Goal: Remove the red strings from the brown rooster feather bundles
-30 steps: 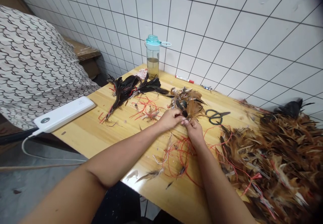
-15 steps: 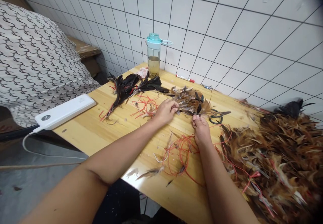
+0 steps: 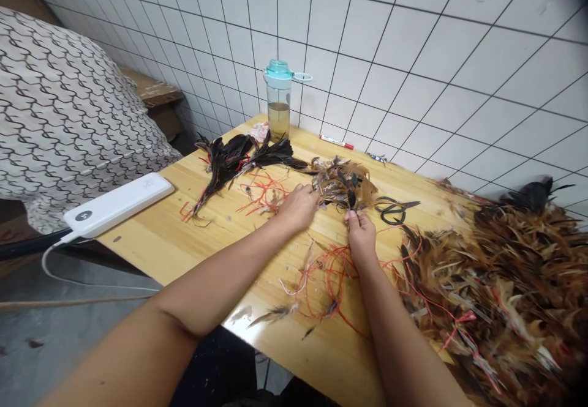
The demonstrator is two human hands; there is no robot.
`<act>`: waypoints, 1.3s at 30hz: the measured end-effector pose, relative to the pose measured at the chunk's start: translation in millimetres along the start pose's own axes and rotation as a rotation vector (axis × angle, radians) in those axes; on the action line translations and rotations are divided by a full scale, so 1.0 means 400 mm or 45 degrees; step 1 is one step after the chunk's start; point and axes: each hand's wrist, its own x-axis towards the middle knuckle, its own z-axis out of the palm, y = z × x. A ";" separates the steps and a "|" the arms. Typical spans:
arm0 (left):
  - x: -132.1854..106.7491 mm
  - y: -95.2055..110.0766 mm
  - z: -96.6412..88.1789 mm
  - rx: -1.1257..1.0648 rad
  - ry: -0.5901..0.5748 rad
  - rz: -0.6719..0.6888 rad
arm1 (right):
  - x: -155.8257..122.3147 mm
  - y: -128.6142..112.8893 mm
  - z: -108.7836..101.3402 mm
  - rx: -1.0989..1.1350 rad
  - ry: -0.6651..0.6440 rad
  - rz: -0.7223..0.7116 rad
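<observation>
A small heap of brown and grey feathers [image 3: 331,174] lies on the wooden table [image 3: 220,248]. My right hand [image 3: 362,234] pinches a dark feather [image 3: 351,199] by its lower end, its tip pointing at the heap. At the heap's left edge, my left hand [image 3: 299,206] has its fingers curled and pressed together. What they grip, if anything, is hidden. Black-handled scissors [image 3: 393,212] lie just right of the heap. Tangled red strings [image 3: 328,278] are on the table below my hands.
Black feather bunches [image 3: 229,159] lie at the left, with cut red string pieces [image 3: 263,193] beside them. A large brown feather pile [image 3: 519,272] covers the right side. A bottle [image 3: 278,104], a red marker [image 3: 336,142] and a white power bank [image 3: 120,202] also rest on the table.
My right hand has moved slightly left with the dark feather. My left hand has shifted a little, its fingers now more curled at the heap's edge.
</observation>
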 end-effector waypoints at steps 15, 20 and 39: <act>0.013 0.017 0.002 -1.336 0.103 -0.286 | -0.003 -0.007 0.003 0.054 0.056 0.043; 0.013 0.023 0.009 -1.581 0.048 -0.339 | -0.004 -0.005 0.004 0.047 0.042 0.033; -0.006 0.057 0.022 -1.323 -0.028 -0.126 | 0.004 -0.011 0.006 0.015 -0.166 -0.038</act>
